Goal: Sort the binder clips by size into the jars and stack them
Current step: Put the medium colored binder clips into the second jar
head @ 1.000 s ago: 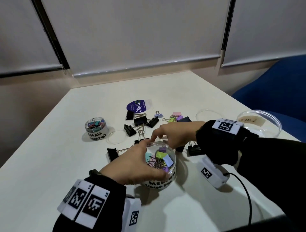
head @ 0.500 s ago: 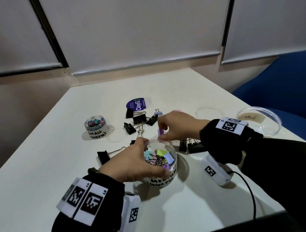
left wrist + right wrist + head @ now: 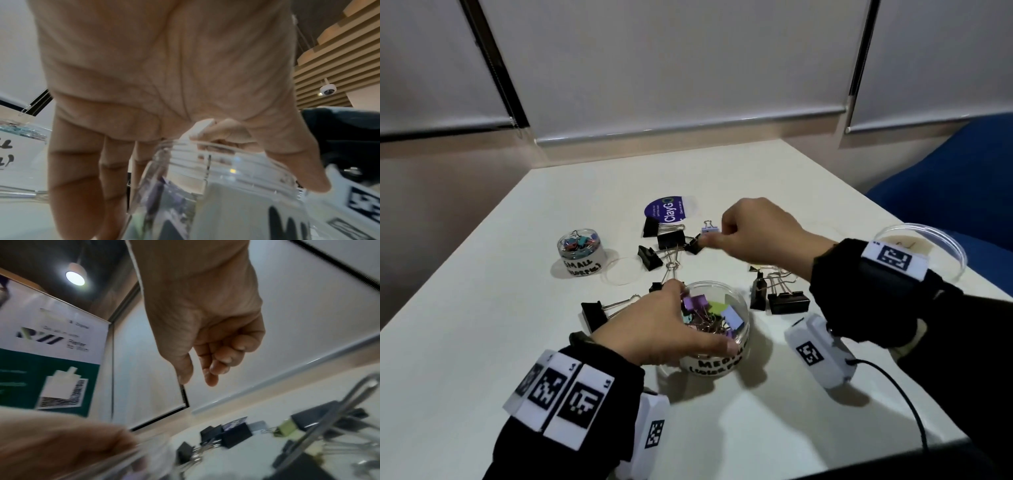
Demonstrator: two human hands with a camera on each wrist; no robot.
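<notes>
My left hand (image 3: 685, 318) grips the clear jar marked MEDIUM (image 3: 736, 342), thumb on the far rim and fingers on the near side; its rim (image 3: 236, 164) shows under my palm. Several coloured clips (image 3: 719, 310) lie inside. My right hand (image 3: 714, 240) hovers farther back, fingers loosely curled and holding nothing (image 3: 197, 382), its fingertips just beside a lavender clip (image 3: 710, 226) on the table. The SMALL jar (image 3: 580, 251) stands at the left with small coloured clips in it.
Large black clips (image 3: 671, 238) (image 3: 787, 301) (image 3: 594, 313) lie scattered around the medium jar. A clear lid (image 3: 621, 270) lies by the small jar, a purple-labelled lid (image 3: 669, 209) farther back, and a wide clear jar (image 3: 917, 246) at the right edge. A blue chair (image 3: 945, 192) stands to the right.
My right hand held a purple clip above the medium jar, let it go, and moved back toward the lavender clip. My left hand has kept its grip on the jar.
</notes>
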